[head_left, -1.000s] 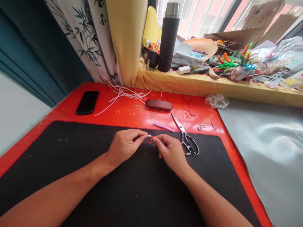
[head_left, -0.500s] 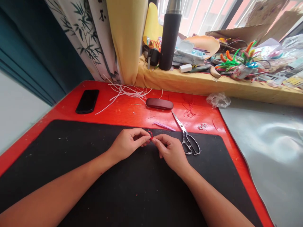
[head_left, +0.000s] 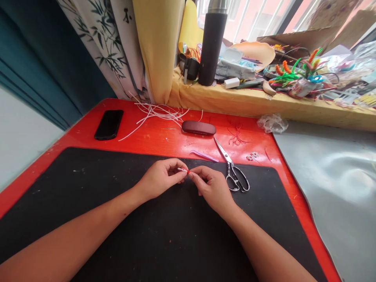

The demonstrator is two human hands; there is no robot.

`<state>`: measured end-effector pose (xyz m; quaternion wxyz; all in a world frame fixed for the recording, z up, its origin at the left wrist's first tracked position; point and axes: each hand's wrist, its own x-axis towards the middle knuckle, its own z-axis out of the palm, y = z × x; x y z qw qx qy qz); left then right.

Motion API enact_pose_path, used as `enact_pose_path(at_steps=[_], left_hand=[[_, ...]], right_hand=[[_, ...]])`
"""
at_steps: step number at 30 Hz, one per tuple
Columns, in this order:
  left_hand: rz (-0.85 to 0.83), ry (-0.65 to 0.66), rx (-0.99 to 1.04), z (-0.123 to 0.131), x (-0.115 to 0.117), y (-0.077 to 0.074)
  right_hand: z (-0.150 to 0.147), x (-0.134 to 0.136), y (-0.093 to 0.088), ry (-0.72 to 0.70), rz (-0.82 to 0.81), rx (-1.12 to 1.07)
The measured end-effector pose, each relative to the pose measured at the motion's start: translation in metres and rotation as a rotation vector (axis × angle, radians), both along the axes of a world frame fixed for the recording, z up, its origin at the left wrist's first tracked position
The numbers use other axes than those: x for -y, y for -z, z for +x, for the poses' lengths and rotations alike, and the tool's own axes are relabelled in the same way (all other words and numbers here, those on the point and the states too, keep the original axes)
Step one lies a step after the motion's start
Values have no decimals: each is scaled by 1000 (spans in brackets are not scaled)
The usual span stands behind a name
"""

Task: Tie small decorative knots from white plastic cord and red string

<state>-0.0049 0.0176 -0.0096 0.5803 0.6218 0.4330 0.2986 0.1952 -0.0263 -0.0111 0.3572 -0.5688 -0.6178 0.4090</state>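
Note:
Over the upper middle of the black mat (head_left: 141,231), a small piece of red and white cord (head_left: 183,170) is pinched between my two hands. My left hand (head_left: 163,177) closes thumb and forefinger on its left part, where a white end shows. Thumb and forefinger of my right hand (head_left: 212,188) grip the red part, the fingertips of both hands nearly touching. How the cord is knotted is too small to make out. Close beyond my right hand lie silver scissors (head_left: 230,164), slightly apart at the handles, and purple tweezers (head_left: 205,156) lie at the mat's far edge.
On the red table lie a black phone (head_left: 109,124), loose white cords (head_left: 158,113), a maroon case (head_left: 199,127), red threads (head_left: 236,136) and small beads (head_left: 252,156). A tall black flask (head_left: 213,49) and craft clutter crowd the windowsill (head_left: 235,94). A grey sheet (head_left: 331,168) covers the right side.
The piece between my fingers has turned: a red end stood up before, and now a white end points left over my left fingers. Both hands keep their pinch in nearly the same place.

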Motion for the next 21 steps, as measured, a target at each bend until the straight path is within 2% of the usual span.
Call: enact_pose_path(at_steps=[11, 16, 21], left_hand=[[69, 86, -14, -3, -1, -2], [9, 21, 83, 1, 2, -2], [18, 6, 82, 0, 1, -2]], right_hand=[[-1, 1, -1, 40, 13, 36], [-3, 1, -2, 52, 38, 62], [-5, 2, -3, 37, 56, 75]])
